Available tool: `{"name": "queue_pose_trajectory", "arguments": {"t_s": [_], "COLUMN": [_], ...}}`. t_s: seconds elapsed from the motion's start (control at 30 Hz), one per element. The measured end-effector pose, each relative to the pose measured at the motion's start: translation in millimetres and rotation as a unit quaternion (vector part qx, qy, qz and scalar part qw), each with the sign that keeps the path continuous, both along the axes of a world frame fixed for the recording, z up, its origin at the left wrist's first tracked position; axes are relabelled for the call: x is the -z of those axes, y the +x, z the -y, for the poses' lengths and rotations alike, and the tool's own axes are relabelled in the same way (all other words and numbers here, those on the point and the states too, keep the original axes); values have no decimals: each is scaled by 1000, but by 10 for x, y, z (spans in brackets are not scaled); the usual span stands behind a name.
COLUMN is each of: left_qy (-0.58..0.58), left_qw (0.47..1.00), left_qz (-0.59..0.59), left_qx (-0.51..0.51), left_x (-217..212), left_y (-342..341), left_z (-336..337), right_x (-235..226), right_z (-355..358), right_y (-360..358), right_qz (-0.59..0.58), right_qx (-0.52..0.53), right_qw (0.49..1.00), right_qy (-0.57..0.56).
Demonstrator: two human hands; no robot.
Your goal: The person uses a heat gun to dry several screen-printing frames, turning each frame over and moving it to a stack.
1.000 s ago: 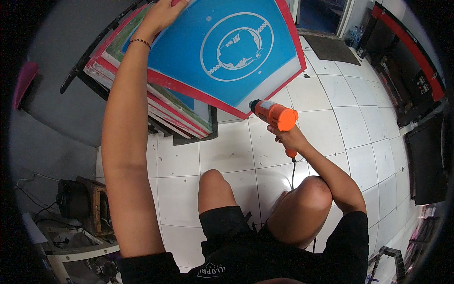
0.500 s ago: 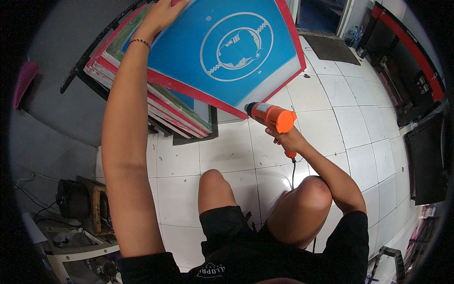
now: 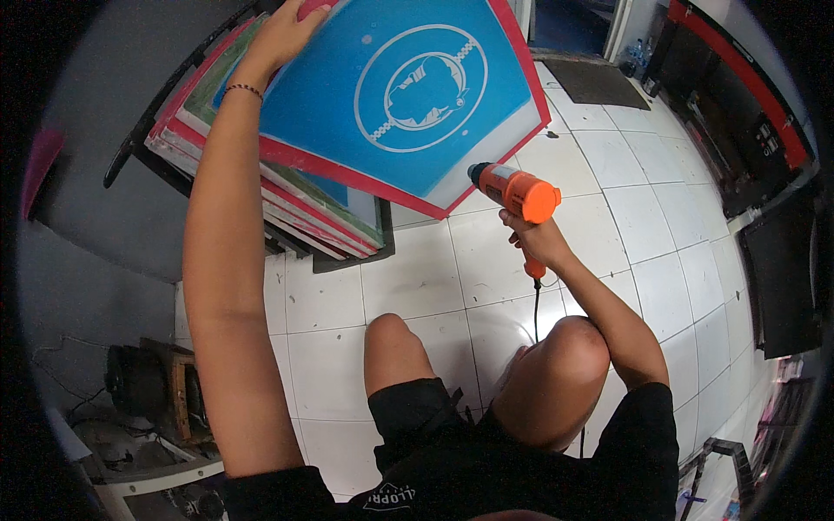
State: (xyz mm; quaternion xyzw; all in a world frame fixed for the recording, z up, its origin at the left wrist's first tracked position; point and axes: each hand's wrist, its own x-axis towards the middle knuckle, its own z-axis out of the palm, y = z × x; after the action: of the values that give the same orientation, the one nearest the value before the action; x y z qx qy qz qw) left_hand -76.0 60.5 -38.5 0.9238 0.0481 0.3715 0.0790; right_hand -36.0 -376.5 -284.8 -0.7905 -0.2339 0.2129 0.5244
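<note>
1. Left hand (image 3: 291,30) is gripping the top edge of the blue screen frame (image 3: 408,95), tilted over the stacked frames (image 3: 287,195).
2. Right hand (image 3: 537,241) is clenching the orange heat gun (image 3: 514,191), nozzle just beside the mesh; drying appears underway.
3. Next move likely calls for sweeping evenly.

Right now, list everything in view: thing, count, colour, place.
screen frame: one, blue mesh with a white round design, red rim, tilted up at top centre.
frame stack: several, red and green edges, leaning behind the screen frame at upper left.
heat gun: one, orange, corded, nozzle aimed at the screen frame's lower edge.
floor: white tiles, centre and right.
mat: one, dark, by the doorway at top right.
clutter: dark gear and cables, lower left.
left hand: on the screen frame's top edge, bracelet at the wrist.
right hand: gripping the heat gun's handle.
</note>
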Motion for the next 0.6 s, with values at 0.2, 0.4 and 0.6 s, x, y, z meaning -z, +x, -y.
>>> {"name": "queue_pose_trajectory", "arguments": {"t_s": [0.2, 0.4, 0.6], "left_qy": [-54, -48, -56], "left_qw": [998, 998, 997], "left_qz": [-7, 7, 12], "left_qx": [16, 43, 45], "left_x": [45, 52, 27], "left_y": [119, 139, 127], "left_z": [143, 58, 87], "right_x": [-386, -678, -469], "right_z": [103, 63, 105], "right_y": [10, 0, -24], "right_qz": [12, -44, -65], "right_qx": [33, 54, 68], "right_qw": [999, 997, 994], "right_qy": [-13, 39, 53]}}
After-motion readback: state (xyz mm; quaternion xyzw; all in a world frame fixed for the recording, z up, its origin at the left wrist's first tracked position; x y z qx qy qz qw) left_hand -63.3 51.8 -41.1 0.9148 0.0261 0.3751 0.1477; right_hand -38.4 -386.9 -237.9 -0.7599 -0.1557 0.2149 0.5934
